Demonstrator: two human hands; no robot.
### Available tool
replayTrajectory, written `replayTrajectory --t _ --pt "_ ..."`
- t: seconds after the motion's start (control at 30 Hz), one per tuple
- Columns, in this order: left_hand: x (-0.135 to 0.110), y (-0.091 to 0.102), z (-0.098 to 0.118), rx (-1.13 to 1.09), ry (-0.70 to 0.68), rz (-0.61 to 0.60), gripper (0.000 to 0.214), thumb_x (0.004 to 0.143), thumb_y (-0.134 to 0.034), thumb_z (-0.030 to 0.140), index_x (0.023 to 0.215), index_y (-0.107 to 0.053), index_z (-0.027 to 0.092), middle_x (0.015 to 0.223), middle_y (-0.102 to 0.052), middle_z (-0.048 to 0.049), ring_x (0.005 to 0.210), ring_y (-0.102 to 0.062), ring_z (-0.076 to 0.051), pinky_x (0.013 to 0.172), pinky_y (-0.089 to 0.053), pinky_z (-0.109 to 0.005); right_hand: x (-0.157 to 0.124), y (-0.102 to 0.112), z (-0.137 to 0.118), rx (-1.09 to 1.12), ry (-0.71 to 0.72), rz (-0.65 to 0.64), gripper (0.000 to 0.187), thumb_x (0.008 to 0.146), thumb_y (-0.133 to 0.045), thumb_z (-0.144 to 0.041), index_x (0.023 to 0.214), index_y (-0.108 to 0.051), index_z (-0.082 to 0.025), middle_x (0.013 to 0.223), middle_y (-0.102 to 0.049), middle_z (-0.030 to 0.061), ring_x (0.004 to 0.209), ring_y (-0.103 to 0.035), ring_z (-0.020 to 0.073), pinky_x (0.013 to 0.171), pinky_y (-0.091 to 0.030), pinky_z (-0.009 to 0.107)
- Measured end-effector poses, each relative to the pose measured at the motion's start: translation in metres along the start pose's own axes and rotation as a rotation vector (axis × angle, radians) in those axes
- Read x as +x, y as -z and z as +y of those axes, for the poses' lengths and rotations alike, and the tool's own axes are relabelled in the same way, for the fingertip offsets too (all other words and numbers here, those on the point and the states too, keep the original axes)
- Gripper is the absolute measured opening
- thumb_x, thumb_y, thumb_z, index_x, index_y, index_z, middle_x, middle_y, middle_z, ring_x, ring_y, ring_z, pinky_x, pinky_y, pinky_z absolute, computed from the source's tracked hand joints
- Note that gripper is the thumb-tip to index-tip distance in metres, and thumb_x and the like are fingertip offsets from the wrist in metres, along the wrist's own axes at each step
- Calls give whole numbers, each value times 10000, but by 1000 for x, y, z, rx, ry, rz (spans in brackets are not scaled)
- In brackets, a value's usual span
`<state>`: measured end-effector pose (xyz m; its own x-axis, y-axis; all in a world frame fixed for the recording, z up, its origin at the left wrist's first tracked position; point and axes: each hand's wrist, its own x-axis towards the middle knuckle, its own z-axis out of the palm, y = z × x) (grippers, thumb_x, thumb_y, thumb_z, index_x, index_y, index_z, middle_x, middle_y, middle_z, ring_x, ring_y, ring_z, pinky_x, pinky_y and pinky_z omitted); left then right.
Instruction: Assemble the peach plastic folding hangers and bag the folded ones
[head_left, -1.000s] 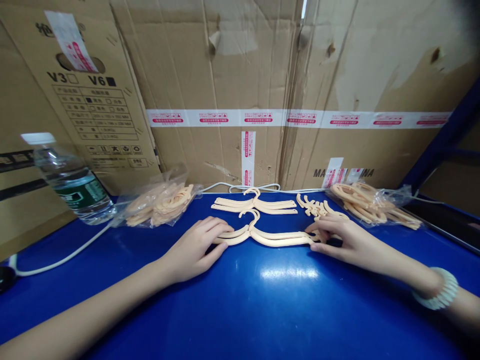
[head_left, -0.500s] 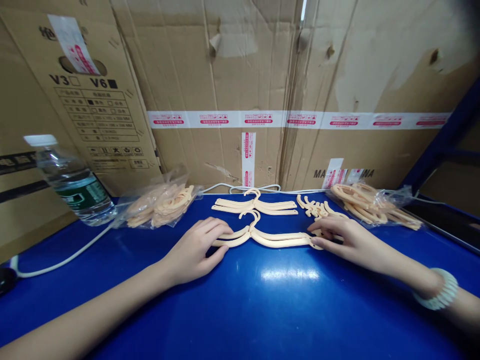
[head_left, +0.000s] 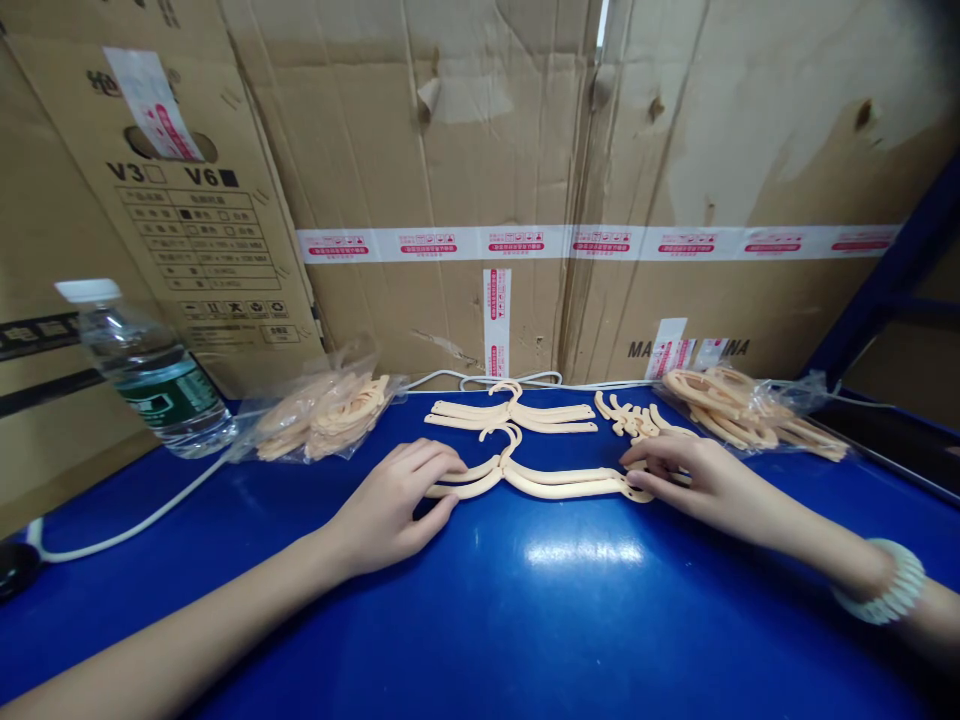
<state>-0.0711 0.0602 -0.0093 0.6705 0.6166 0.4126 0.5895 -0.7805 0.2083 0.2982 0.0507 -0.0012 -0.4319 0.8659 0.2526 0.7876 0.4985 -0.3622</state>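
Note:
A pair of beige folding clothes hangers (head_left: 562, 486) lies on the blue table in front of me, hooks pointing away. My left hand (head_left: 405, 500) grips their left ends between thumb and fingers, hiding the tips. At the other side, my right hand (head_left: 682, 475) has thumb and bent fingers at the right end, where a rounded beige piece (head_left: 637, 490) shows under the thumb. Just behind lie more beige hangers (head_left: 551, 414), hooks also away from me. Several small beige hook pieces (head_left: 626, 415) sit in a heap beyond my right hand, which partly covers them.
Clear plastic bags of beige hanger parts lie at the left (head_left: 326, 415) and right (head_left: 739, 405). A water bottle (head_left: 161, 375) stands at the far left, near a white cable (head_left: 135, 530). Cardboard (head_left: 420, 310) walls the back of the blue table (head_left: 525, 620). A dark flat device (head_left: 892, 440) lies far right.
The view has shifted very slightly. Both hands stay at the ends of the near hangers; the right thumb and fingers have moved a little to the right.

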Motion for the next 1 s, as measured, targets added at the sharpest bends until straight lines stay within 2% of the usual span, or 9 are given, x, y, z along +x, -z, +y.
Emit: replayTrajectory --t 0.27,1.0 --pt "-1 -2 1 35 -42 29 237 899 -499 165 1115 -588 208 1104 -657 -82 1026 -587 -252 888 -432 -414 1 1 3 17 15 -11 343 952 -483 -473 989 -692 -203 812 -663 50 714 -581 201 652 -415 329" --pt "-1 -1 2 58 -73 63 224 894 -496 145 1087 -598 194 1080 -663 -85 1012 -597 -242 883 -444 -416 1 2 0 34 25 37 310 937 -503 -438 936 -710 -208 826 -703 62 728 -626 210 659 -477 333"
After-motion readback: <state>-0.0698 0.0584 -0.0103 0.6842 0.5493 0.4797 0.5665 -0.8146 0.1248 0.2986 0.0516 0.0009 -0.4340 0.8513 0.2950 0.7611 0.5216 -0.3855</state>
